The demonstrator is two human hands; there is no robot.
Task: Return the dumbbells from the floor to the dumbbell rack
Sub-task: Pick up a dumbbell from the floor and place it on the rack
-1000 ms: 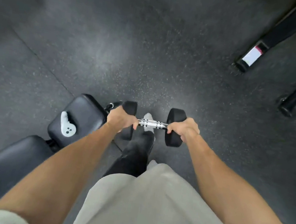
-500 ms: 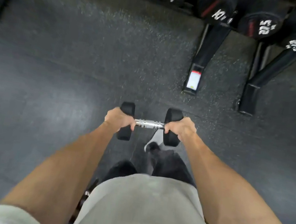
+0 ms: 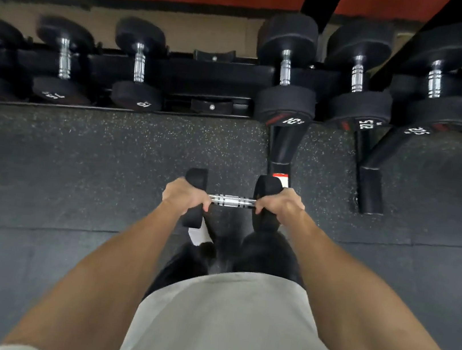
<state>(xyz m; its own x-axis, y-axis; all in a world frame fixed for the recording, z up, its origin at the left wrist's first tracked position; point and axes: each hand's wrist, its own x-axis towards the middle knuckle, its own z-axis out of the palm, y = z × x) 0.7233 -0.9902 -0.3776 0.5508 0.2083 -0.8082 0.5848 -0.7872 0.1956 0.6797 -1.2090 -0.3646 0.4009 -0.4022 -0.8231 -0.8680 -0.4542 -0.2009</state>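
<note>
A black dumbbell (image 3: 232, 200) is held level above the speckled floor (image 3: 107, 150) by both hands: the left hand (image 3: 186, 196) is curled round the left end of the chrome handle and partly covers the left head, and the right hand (image 3: 279, 204) is curled round the right end, so only the middle of the handle is seen. Below it the legs are blurred and one white shoe (image 3: 198, 234) is mostly hidden. Ahead, the dumbbell rack (image 3: 207, 81) is cut off at both sides, an open cradle (image 3: 208, 107) is seen between the stored dumbbells (image 3: 287, 69), and most printed numbers are hard to read.
</note>
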